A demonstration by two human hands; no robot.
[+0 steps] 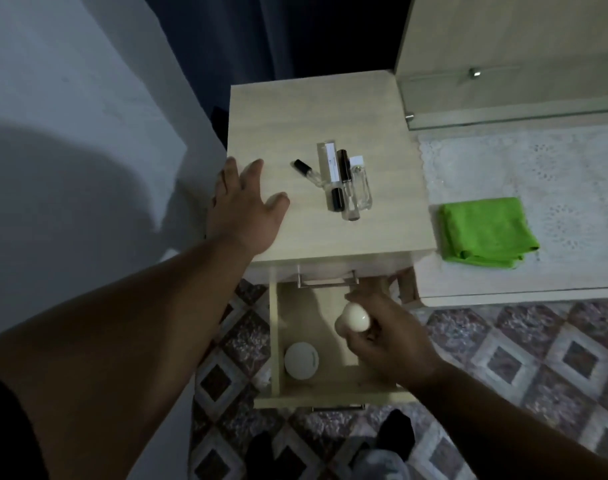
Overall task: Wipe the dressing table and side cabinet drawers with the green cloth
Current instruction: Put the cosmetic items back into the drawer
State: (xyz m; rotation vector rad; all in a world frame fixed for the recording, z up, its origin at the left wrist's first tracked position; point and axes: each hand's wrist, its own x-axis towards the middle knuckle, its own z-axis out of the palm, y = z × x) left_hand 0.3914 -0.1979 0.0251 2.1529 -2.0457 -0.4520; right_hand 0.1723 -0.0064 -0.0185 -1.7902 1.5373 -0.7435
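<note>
Closest to the lens, the left forearm sweeps up from the lower left of the frame, and the left hand (243,209) lies flat on the top of the side cabinet (392,233), fingers spread and straight, holding nothing, just bracing. Lower centre, the right hand (382,337) is down in the open drawer (274,341), fingers curled round a small cream bottle (352,321) with a rounded cap. It looks like the drawer is being emptied so it can be wiped. A round white jar (301,360) sits at the drawer's near left corner, not yet lifted.

To do this well, I'd say lift the bottle straight up, clear of the upper drawer's metal handle (326,282) just above the knuckles, and set it down on the cabinet top beside the cluster of small perfume vials (344,183) in the middle of the frame, without knocking them, since they look ready to roll. The braced hand should keep the cabinet steady.

Now the green cloth (486,232): it lies folded on the white lace runner (572,174) of the dressing table (520,292), at the right of the frame. It is well apart from both hands, above and to the right of the gripping one, untouched. Neither hand can take it until the bottle is put down.
</note>
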